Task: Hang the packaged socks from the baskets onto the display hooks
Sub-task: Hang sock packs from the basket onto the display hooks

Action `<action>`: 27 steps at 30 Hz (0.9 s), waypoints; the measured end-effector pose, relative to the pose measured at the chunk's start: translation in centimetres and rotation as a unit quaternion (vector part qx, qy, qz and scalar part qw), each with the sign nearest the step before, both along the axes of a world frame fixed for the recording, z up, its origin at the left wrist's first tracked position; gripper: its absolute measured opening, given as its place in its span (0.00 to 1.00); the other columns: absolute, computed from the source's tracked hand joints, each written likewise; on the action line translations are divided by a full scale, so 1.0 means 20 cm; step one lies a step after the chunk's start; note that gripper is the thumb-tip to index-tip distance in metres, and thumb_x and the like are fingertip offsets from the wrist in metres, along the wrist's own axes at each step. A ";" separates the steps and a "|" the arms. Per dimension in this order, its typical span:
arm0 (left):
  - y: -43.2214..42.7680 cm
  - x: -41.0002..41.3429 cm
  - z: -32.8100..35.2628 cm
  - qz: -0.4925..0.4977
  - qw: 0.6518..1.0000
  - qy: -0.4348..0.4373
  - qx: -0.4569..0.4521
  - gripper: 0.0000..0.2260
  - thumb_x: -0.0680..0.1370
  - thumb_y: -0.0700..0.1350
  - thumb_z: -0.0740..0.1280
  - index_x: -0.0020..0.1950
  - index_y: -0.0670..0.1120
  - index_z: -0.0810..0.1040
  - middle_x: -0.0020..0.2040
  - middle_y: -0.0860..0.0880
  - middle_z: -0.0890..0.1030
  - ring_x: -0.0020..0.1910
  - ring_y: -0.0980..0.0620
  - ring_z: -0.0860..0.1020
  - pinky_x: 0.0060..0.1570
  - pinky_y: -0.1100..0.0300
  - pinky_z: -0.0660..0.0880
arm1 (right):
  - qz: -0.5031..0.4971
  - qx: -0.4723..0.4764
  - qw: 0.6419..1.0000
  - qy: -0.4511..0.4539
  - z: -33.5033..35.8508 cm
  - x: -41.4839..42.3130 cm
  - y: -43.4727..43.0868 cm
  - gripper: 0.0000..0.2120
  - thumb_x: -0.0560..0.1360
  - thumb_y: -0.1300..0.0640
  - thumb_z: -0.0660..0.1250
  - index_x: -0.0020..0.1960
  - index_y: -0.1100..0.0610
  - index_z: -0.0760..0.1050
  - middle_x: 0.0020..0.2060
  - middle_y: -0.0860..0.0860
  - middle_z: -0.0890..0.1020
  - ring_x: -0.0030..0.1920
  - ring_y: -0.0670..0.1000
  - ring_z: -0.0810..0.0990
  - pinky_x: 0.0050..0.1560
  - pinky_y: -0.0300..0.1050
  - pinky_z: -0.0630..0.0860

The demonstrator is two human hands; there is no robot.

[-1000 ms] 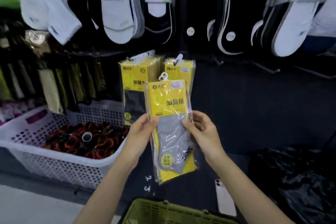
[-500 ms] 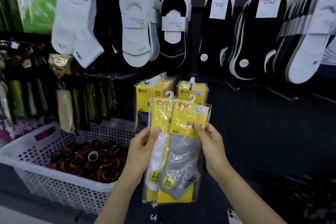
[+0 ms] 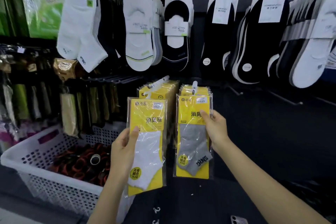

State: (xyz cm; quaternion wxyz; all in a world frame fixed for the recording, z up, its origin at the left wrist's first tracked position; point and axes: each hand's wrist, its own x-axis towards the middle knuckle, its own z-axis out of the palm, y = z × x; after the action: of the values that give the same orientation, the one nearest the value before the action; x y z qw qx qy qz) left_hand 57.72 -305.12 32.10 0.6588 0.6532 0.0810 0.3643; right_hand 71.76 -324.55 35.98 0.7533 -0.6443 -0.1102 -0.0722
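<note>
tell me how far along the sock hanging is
Done: two hooks already carry yellow sock packs, the left stack and the right stack. In hand: the left hand holds a white-sock pack; the right hand holds a grey-sock pack just below the right stack, neither visibly hooked yet. Left: hanging both; what remains in the baskets isn't visible.

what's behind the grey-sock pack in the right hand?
Behind the grey-sock pack held by the right hand: a stack of matching yellow packs on a hook with a white tip. Their fronts and count are covered.
</note>
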 end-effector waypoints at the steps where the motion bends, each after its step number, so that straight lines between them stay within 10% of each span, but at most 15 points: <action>1: 0.00 0.00 0.00 0.001 1.000 0.002 -0.001 0.20 0.75 0.58 0.64 0.43 0.40 0.74 0.38 0.43 0.72 0.38 0.48 0.68 0.40 0.51 0.65 | -0.010 -0.005 1.000 0.002 0.00 0.03 0.01 0.04 0.78 0.57 0.66 0.46 0.53 0.78 0.45 0.52 0.85 0.45 0.49 0.84 0.43 0.41 0.80; 7: -0.01 0.02 -0.01 -0.007 1.000 0.006 -0.010 0.11 0.77 0.55 0.64 0.43 0.51 0.81 0.42 0.43 0.81 0.41 0.49 0.76 0.44 0.50 0.73 | -0.076 -0.018 0.994 0.078 -0.02 0.24 0.04 0.10 0.74 0.53 0.71 0.48 0.59 0.79 0.49 0.56 0.83 0.52 0.55 0.81 0.56 0.51 0.78; 13: -0.03 0.02 -0.03 -0.037 0.999 0.008 -0.017 0.22 0.72 0.62 0.65 0.47 0.42 0.77 0.43 0.40 0.77 0.43 0.46 0.73 0.45 0.49 0.69 | -0.199 -0.008 0.974 0.110 -0.15 0.24 -0.02 0.11 0.73 0.58 0.72 0.52 0.61 0.75 0.39 0.49 0.77 0.42 0.50 0.77 0.35 0.35 0.71; 21: -0.13 0.05 -0.03 -0.095 0.994 0.029 -0.052 0.07 0.77 0.49 0.66 0.49 0.47 0.82 0.46 0.46 0.85 0.45 0.47 0.84 0.44 0.51 0.80 | 0.132 -0.061 0.988 0.048 -0.17 -0.18 0.06 0.13 0.76 0.48 0.65 0.50 0.57 0.78 0.36 0.48 0.82 0.35 0.45 0.80 0.36 0.38 0.78; 27: -0.16 0.04 -0.03 -0.101 0.993 0.038 -0.054 0.07 0.75 0.46 0.69 0.51 0.47 0.81 0.47 0.48 0.85 0.47 0.48 0.84 0.42 0.57 0.81 | 0.132 -0.052 0.989 0.030 -0.16 -0.28 0.05 0.10 0.76 0.54 0.67 0.48 0.62 0.78 0.44 0.58 0.84 0.41 0.50 0.80 0.43 0.43 0.79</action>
State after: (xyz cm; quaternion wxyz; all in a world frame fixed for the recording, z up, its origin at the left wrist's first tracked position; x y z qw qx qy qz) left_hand 58.52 -308.22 31.57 0.7226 0.6352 0.0593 0.2662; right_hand 66.23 -323.49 32.77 0.7247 -0.6642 -0.1752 0.0536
